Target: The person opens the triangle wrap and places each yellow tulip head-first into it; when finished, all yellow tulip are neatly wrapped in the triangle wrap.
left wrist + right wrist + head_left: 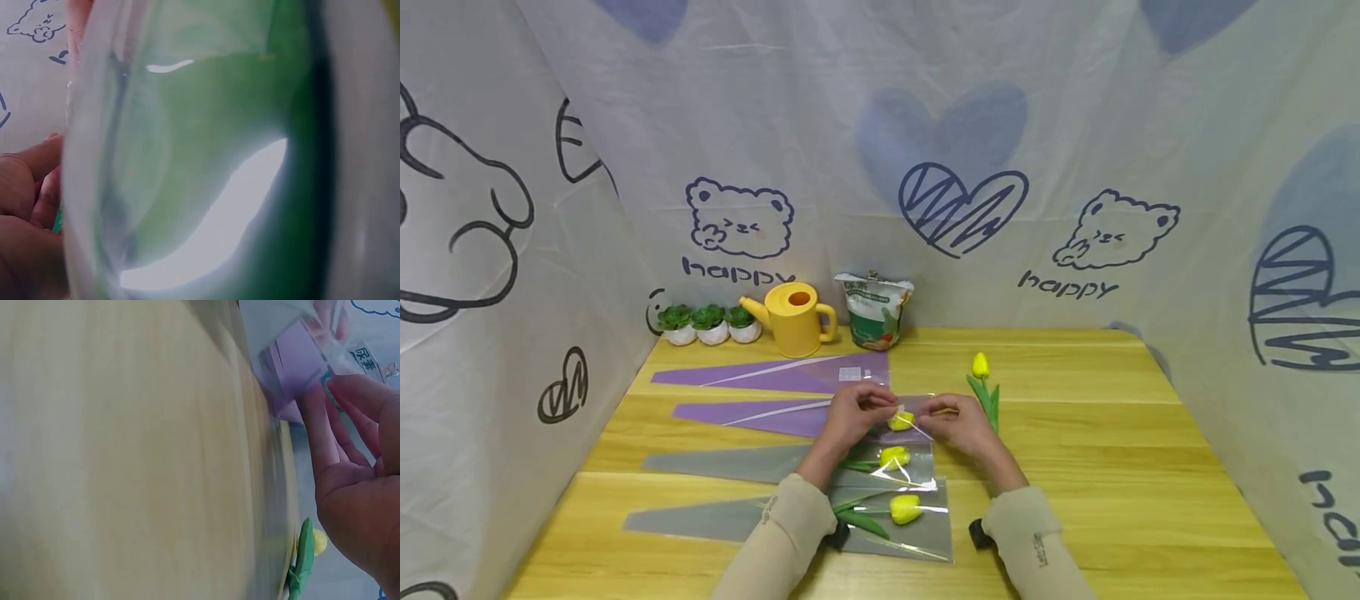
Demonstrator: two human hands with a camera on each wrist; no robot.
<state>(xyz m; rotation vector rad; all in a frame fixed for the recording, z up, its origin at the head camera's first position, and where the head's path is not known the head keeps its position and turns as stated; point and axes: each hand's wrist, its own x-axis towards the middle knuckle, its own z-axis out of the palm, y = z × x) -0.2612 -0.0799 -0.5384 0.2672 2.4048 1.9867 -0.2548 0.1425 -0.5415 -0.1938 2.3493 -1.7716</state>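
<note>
Tulip [901, 419], yellow-headed, lies at the mouth of the second purple sleeve [752, 412] near the middle of the bench [1112, 467], between the person's two hands. The left hand [848, 414] has its fingers curled in a pinching grip on the sleeve's clear upper edge right by the flower. The right hand [958, 422] sits just on the other side, fingertips pinching the same clear film; in the right wrist view its fingers [325, 434] press against the purple sheet. The left wrist view is a blur of green and clear plastic, too close to read.

Nearer the person, two grey sleeves each hold a yellow tulip: one [894, 456] just under the hands, another [906, 508] closest to the bench edge. A loose tulip [981, 379] lies bare on the wood to the right of the hands. Another purple sleeve [775, 372] lies flat farther back. Along the rear stand three small potted plants [708, 324], a yellow watering can [795, 317] and a printed bag [874, 311].
</note>
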